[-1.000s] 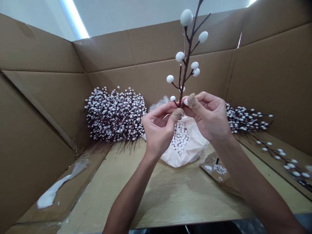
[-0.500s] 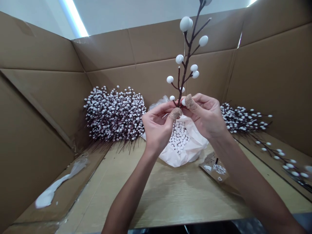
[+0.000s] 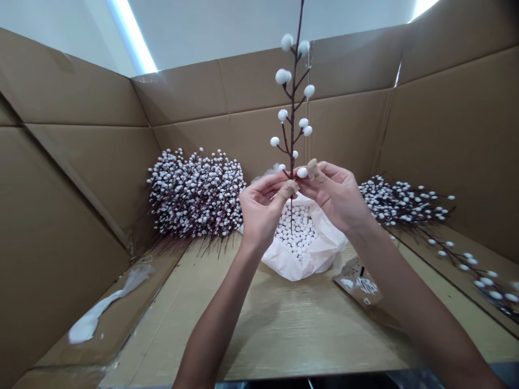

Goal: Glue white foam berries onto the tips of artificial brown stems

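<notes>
A person's left hand (image 3: 259,210), fingers curled and half closed, pinches the dark stem (image 3: 292,108) of a white-berried spray low down, its tape-wrapped thumb (image 3: 288,189) pressed against the stem. Just beside it, the half-closed right hand (image 3: 336,197) brings its taped thumb (image 3: 313,170) next to a white berry (image 3: 302,172) (whether it has hold of the berry or the stem cannot be told). The stem stands almost upright between the hands, nearer the left, its lower end pointing down at loose white balls (image 3: 295,229) in a crumpled plastic bag (image 3: 320,254); half a second ago its top leaned further right. On the cardboard floor (image 3: 284,335) lie a printed card packet (image 3: 359,283) and a white plastic strip (image 3: 97,310). Heaped sprays (image 3: 197,197) and more sprays (image 3: 405,202) rest against the cardboard walls (image 3: 259,75).
</notes>
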Demonstrator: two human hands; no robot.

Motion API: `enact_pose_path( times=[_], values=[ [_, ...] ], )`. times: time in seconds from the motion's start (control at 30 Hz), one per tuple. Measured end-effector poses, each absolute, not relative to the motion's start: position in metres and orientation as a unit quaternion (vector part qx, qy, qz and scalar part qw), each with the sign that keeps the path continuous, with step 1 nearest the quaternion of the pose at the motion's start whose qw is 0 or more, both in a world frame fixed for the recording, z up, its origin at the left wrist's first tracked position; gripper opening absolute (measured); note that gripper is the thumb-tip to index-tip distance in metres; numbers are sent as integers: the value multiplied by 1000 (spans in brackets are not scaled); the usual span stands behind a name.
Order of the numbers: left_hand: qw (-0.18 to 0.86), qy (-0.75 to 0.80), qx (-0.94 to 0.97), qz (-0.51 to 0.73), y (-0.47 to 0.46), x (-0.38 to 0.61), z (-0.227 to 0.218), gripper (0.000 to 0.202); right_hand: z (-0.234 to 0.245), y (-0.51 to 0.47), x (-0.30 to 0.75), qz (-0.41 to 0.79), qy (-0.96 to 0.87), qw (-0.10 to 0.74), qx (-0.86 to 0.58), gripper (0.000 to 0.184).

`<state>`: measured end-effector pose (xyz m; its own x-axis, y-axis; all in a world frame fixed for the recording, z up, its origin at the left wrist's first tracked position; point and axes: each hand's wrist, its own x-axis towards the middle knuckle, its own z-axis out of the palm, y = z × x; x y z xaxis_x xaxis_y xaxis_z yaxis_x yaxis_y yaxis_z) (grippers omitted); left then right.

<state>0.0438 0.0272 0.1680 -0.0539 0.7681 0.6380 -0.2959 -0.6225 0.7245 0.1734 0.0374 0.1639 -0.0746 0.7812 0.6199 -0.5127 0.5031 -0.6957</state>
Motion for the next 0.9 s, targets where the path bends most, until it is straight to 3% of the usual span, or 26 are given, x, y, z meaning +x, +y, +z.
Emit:
enact_pose_path(
  times=[0.13, 0.2, 0.33, 0.63, 0.9],
  values=[
    [449, 191, 528, 695, 33, 38, 169, 19, 166, 38, 187, 498, -597, 606, -169, 31],
    [482, 180, 506, 692, 36, 35, 170, 20, 166, 36, 191, 494, -649, 532, -228, 37],
    [534, 163, 487, 672, 43, 30, 170, 22, 166, 31, 186, 481, -736, 400, -259, 28],
    [577, 222, 528, 581, 51, 8, 178, 19, 165, 28, 171, 496, -695, 438, -281, 28],
    [480, 224, 550, 645, 40, -19, 195, 30, 150, 33, 154, 443, -711, 417, -353, 20]
  ],
)
